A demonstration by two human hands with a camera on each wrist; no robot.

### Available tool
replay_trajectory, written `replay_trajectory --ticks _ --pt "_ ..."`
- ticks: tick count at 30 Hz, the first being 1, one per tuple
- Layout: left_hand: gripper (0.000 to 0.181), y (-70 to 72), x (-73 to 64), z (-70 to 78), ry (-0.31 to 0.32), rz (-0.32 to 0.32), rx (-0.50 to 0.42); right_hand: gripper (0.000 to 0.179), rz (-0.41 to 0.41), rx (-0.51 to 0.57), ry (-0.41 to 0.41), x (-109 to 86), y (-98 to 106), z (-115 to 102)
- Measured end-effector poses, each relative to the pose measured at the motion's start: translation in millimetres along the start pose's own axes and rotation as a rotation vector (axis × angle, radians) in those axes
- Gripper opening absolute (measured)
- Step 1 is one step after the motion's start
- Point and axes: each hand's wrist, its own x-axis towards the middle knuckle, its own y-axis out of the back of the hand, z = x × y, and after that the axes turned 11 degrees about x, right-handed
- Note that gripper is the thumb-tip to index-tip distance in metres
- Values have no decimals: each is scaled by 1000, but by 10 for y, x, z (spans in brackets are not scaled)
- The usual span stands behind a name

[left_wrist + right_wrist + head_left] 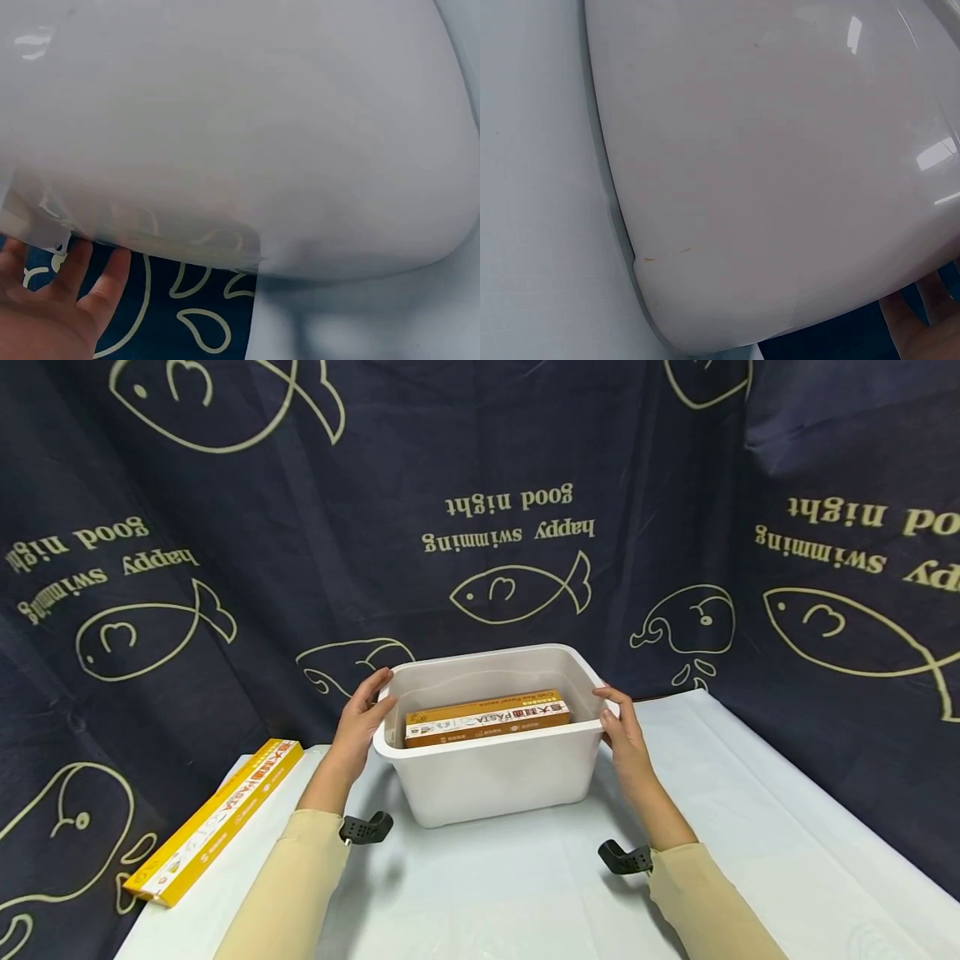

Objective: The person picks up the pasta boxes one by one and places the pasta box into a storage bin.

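A white plastic bin point(495, 777) stands on the table between both hands. Inside it lies an orange, white and brown pasta box point(487, 718). My left hand point(358, 727) grips the bin's left rim, thumb over the edge and fingers along the outside. On the opposite rim, my right hand point(624, 735) holds on with its thumb and fingers at the edge. In the left wrist view, fingers point(105, 289) show beneath the bin's glossy wall point(247, 135). The right wrist view is mostly filled by the bin's side point(765, 165), with part of the right hand point(922, 322) at the lower corner.
A second pasta box point(221, 818), yellow and white, lies slantwise at the table's left edge. A white cover spreads over the table point(510, 893). Behind it hangs a dark blue curtain point(360, 527) with fish drawings and lettering.
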Motion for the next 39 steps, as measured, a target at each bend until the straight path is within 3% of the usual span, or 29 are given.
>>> replay_trajectory --ticks 8,17,29,39 --pt "53 -8 -146 -72 38 12 -152 42 1 0 -3 -6 -15 -10" --pt "47 -32 -267 -98 93 63 -152 42 7 4 -5 3 9 5" --pt "42 21 -512 -159 -51 168 -113 42 15 6 -8 -4 -5 0" --pt "38 152 -729 -157 -78 264 -129 41 7 7 0 -5 -8 -10"
